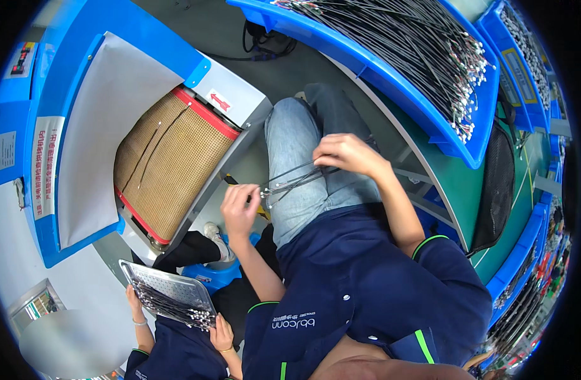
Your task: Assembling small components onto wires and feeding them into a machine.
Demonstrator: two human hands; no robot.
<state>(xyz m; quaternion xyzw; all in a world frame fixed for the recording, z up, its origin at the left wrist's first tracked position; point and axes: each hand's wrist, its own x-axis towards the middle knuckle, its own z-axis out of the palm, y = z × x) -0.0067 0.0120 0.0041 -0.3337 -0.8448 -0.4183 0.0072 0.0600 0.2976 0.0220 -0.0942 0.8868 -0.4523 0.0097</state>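
A small bunch of thin black cables [298, 182] with white connector ends lies across my lap, over the jeans. My right hand [351, 154] is closed around one end of the bunch. At the connector end, my left hand [238, 210] has its fingers pinched, and one cable runs to its fingertips. To the left, two more black cables [152, 149] rest on the tan mesh belt [195, 144] of a blue and white machine, apart from both hands.
A blue bin [366, 71] full of black cables stands at the upper right on a green-topped bench [430, 139]. A black pouch [497, 190] lies beside it. At the lower left, a co-worker holds a metal tray [170, 278] of cables. A blue stool [214, 277] stands nearby.
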